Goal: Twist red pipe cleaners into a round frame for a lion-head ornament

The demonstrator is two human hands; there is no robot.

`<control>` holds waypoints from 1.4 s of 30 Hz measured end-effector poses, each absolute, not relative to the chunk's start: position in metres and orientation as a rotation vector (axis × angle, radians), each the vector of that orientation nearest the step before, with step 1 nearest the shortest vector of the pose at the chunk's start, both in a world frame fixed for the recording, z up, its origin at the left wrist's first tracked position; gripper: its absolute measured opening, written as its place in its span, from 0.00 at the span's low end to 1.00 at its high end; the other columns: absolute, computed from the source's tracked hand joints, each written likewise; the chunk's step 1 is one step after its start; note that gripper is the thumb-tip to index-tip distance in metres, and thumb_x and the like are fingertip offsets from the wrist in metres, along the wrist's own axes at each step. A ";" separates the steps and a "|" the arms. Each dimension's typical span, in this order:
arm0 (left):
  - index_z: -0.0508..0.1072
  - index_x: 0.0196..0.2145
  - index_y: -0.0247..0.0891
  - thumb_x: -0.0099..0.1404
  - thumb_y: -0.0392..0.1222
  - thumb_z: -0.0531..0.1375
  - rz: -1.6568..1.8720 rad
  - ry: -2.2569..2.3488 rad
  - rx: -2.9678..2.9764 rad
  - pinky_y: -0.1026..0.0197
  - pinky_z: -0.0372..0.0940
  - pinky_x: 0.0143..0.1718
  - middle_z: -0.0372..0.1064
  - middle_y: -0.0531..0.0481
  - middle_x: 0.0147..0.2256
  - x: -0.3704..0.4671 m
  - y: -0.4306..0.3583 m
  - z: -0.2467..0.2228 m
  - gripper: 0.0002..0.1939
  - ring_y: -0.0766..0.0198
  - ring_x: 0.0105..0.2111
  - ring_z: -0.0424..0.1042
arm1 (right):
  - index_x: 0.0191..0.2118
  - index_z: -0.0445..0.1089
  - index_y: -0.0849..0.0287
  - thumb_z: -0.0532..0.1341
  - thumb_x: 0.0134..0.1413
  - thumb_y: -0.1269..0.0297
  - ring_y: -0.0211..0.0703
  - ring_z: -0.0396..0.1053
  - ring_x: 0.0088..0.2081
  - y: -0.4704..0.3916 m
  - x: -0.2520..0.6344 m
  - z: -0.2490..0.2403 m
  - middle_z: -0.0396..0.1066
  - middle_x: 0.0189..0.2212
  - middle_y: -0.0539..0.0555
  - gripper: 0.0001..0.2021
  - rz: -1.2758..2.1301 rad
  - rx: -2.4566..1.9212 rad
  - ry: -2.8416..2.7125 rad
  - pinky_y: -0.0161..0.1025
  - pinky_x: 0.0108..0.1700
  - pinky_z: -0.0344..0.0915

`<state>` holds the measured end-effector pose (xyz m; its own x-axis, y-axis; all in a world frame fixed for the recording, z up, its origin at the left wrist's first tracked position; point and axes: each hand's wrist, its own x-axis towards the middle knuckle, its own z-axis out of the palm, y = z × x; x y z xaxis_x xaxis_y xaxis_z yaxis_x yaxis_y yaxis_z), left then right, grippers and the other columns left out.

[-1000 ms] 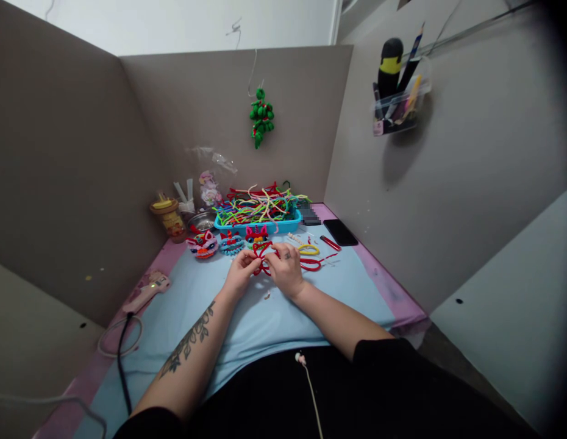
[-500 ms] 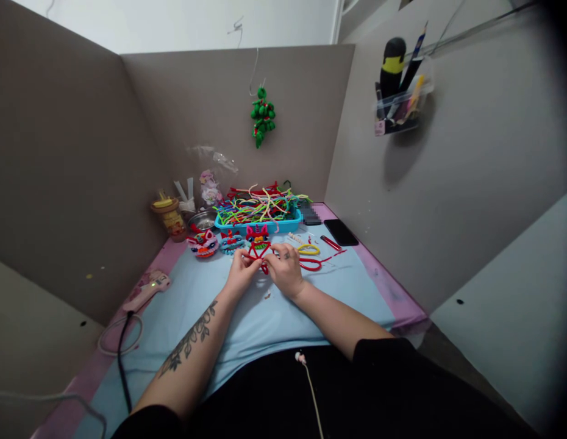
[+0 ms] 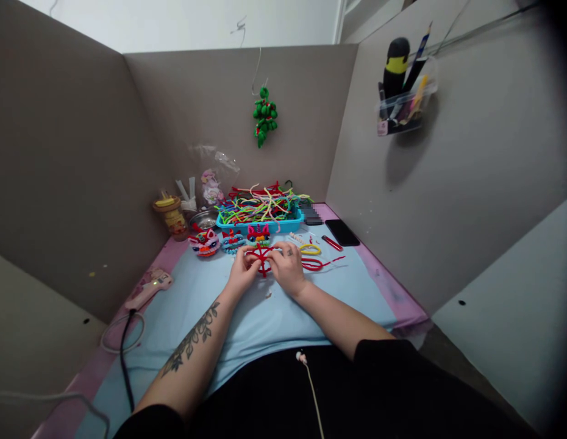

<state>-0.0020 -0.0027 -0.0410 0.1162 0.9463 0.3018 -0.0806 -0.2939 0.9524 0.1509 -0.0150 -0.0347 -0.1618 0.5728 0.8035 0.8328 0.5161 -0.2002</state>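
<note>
A red pipe-cleaner frame, shaped like a spoked wheel, is held between both hands just above the blue cloth. My left hand pinches its left side with thumb and fingers. On its right side my right hand, with a dark mark or ring on one finger, grips it too. Beyond the hands sit three fuzzy animal heads: a pink one, a blue one and a red one. Bent red pipe cleaners and a yellow loop lie right of my right hand.
A turquoise basket of coloured pipe cleaners stands at the back. A black phone and a red cutter lie right. At left are a pink glue gun with its cord and a metal bowl. Grey panels enclose the table.
The red frame has turned between my fingers, so its round, spoked face now shows more fully. Both hands stay in nearly the same place. The whole view has shifted slightly.
</note>
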 end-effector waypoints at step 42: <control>0.59 0.50 0.37 0.58 0.42 0.60 1.321 0.905 1.682 0.67 0.59 0.27 0.65 0.56 0.24 -0.010 -0.006 -0.038 0.23 0.69 0.23 0.66 | 0.34 0.68 0.58 0.54 0.57 0.69 0.45 0.63 0.38 -0.008 0.151 -0.042 0.70 0.31 0.55 0.06 -0.048 -0.949 -1.985 0.42 0.43 0.57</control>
